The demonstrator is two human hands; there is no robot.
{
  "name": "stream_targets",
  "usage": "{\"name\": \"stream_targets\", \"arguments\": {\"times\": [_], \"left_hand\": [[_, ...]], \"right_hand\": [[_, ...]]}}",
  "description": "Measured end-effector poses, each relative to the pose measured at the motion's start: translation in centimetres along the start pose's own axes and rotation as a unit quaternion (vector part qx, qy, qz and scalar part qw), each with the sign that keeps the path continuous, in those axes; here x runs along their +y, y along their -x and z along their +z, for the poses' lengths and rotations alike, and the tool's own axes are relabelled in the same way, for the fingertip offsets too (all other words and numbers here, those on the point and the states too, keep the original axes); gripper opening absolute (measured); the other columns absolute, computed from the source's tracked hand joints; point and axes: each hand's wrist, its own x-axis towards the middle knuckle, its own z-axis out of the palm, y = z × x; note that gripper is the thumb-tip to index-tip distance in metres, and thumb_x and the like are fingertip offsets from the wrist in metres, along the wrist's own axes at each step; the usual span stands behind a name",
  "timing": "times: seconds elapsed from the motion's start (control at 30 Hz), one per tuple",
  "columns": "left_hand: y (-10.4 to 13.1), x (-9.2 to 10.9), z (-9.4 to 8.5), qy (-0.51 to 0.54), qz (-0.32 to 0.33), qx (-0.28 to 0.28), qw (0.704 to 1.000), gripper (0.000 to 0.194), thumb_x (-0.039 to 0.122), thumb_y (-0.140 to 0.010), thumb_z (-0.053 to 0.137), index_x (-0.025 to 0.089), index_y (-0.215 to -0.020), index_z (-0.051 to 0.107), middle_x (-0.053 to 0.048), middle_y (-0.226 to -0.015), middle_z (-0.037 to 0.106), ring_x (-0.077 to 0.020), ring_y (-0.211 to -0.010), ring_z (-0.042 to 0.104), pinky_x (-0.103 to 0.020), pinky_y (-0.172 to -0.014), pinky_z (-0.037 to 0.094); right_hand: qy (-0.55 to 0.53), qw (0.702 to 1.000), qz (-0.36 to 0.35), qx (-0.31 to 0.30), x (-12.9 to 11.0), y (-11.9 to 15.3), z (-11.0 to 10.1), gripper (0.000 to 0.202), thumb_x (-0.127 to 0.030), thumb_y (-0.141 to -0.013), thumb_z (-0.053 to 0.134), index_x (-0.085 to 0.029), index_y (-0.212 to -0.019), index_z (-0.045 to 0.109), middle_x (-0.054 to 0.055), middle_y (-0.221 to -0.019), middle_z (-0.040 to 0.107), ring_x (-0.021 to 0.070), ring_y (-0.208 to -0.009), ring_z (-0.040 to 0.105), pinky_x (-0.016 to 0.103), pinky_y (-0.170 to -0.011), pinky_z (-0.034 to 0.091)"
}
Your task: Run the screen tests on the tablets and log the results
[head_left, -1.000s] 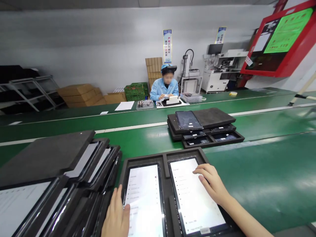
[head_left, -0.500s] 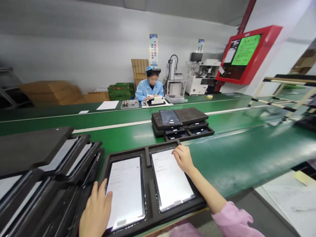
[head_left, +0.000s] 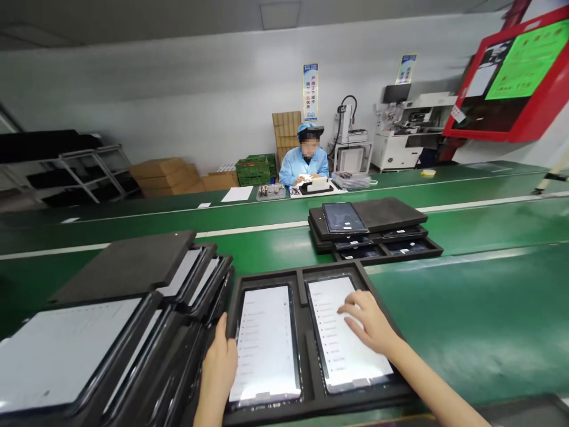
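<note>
Two tablets with lit white screens lie side by side in a black foam tray (head_left: pixel 310 367). My right hand (head_left: pixel 367 320) is over the right tablet (head_left: pixel 342 350), fingers apart, fingertips at the upper middle of its screen. At the left edge of the left tablet (head_left: pixel 267 344) rests my left hand (head_left: pixel 220 362), its thumb side against the tray; it holds nothing that I can see. Both screens show lists of text lines.
Stacked foam trays with tablets (head_left: pixel 128 261) stand at the left. Another tray stack (head_left: pixel 391 213) with dark tablets sits beyond the tray on the green bench (head_left: pixel 262 240). Across the bench a person in blue (head_left: pixel 304 163) works. A red cabinet (head_left: pixel 524 124) hangs at the right.
The view has turned left. My right hand has moved down from the right tablet's top edge onto its screen. Both screens now show longer lists.
</note>
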Motion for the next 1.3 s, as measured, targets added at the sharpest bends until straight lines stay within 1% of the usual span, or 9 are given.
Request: {"name": "stream_targets", "arguments": {"times": [0.17, 0.27, 0.37, 0.43, 0.63, 0.9, 1.03, 1.17, 1.3], "left_hand": [[-0.8, -2.6, 1.2, 0.087, -0.001, 0.023, 0.996, 0.059, 0.022, -0.093, 0.034, 0.019, -0.152, 0.041, -0.011, -0.141, 0.061, -0.0285, -0.122, 0.064, -0.043, -0.107, 0.050], [-0.8, -2.8, 1.2, 0.125, -0.009, -0.003, 0.992, 0.062, 0.021, -0.090, 0.034, 0.016, -0.152, 0.040, -0.010, -0.146, 0.056, -0.0269, -0.133, 0.055, -0.045, -0.116, 0.043], [-0.7, -2.6, 0.9, 0.149, -0.001, -0.020, 0.989, 0.065, 0.018, -0.088, 0.035, 0.014, -0.152, 0.039, -0.009, -0.152, 0.050, -0.0228, -0.140, 0.048, -0.040, -0.120, 0.037], [-0.6, -2.5, 0.9, 0.147, 0.016, -0.021, 0.989, 0.065, 0.017, -0.088, 0.036, 0.014, -0.153, 0.037, -0.009, -0.152, 0.049, -0.0211, -0.141, 0.046, -0.038, -0.120, 0.037], [0.5, -1.8, 1.5, 0.052, 0.052, -0.008, 0.997, 0.064, 0.021, -0.093, 0.037, 0.016, -0.156, 0.030, -0.014, -0.154, 0.045, -0.0273, -0.131, 0.057, -0.040, -0.105, 0.052], [1.5, 0.5, 0.4, 0.022, 0.003, -0.057, 0.998, 0.078, 0.047, -0.096, 0.044, 0.011, -0.159, 0.015, -0.019, -0.160, 0.034, -0.0339, -0.139, 0.048, -0.045, -0.110, 0.044], [1.7, 0.7, 0.0, 0.069, 0.003, -0.056, 0.996, 0.065, 0.041, -0.102, 0.023, 0.011, -0.159, 0.016, -0.016, -0.160, 0.034, -0.0286, -0.141, 0.046, -0.042, -0.112, 0.042], [1.7, 0.8, -0.1, 0.066, -0.001, -0.059, 0.996, 0.063, 0.029, -0.099, 0.025, 0.012, -0.160, 0.016, -0.015, -0.157, 0.041, -0.0267, -0.136, 0.052, -0.039, -0.108, 0.046], [1.6, 0.9, -0.1, 0.031, 0.001, -0.076, 0.997, 0.067, 0.023, -0.096, 0.028, 0.007, -0.159, 0.012, -0.019, -0.158, 0.037, -0.0306, -0.137, 0.050, -0.044, -0.109, 0.045]], "right_hand": [[0.021, 0.981, -0.090, -0.173, -1.8, 0.1, 0.6, 0.043, -0.062, -0.099, 0.055, -0.038, -0.134, 0.061, 0.013, -0.133, 0.047, 0.0325, -0.109, 0.048, 0.050, -0.091, 0.038], [0.017, 0.971, -0.101, -0.218, -1.9, 0.0, 0.7, 0.036, -0.058, -0.097, 0.062, -0.032, -0.120, 0.069, 0.012, -0.120, 0.053, 0.0317, -0.101, 0.049, 0.051, -0.089, 0.039], [0.010, 0.977, -0.108, -0.182, -1.4, 0.6, 0.2, 0.031, -0.032, -0.102, 0.050, -0.021, -0.076, 0.064, 0.006, -0.085, 0.053, 0.0237, -0.080, 0.048, 0.047, -0.085, 0.039], [-0.006, 0.986, -0.101, -0.134, -0.9, 1.2, -0.2, 0.032, -0.022, -0.100, 0.045, -0.020, -0.070, 0.055, 0.004, -0.079, 0.051, 0.0215, -0.073, 0.047, 0.045, -0.081, 0.038], [-0.062, 0.990, -0.088, -0.093, 0.6, 2.2, -1.4, 0.022, -0.021, -0.099, 0.043, -0.022, -0.084, 0.058, 0.002, -0.081, 0.056, 0.0211, -0.072, 0.052, 0.043, -0.081, 0.035], [-0.024, 0.989, -0.051, -0.136, 0.6, 2.1, -1.8, 0.031, -0.034, -0.106, 0.041, -0.032, -0.114, 0.071, 0.007, -0.111, 0.061, 0.0275, -0.098, 0.056, 0.047, -0.092, 0.033], [0.009, 0.986, -0.070, -0.149, 0.2, 2.1, -1.5, 0.031, -0.032, -0.106, 0.043, -0.036, -0.120, 0.071, 0.007, -0.122, 0.058, 0.0287, -0.105, 0.055, 0.048, -0.093, 0.032], [0.016, 0.984, -0.071, -0.163, 0.0, 1.9, -1.3, 0.031, -0.030, -0.103, 0.045, -0.037, -0.113, 0.075, 0.007, -0.122, 0.058, 0.0298, -0.106, 0.055, 0.049, -0.092, 0.033], [0.042, 0.994, -0.058, -0.081, 0.7, 2.0, -1.6, 0.034, -0.026, -0.099, 0.046, -0.035, -0.109, 0.077, 0.008, -0.119, 0.061, 0.0297, -0.103, 0.056, 0.049, -0.091, 0.033]]}}
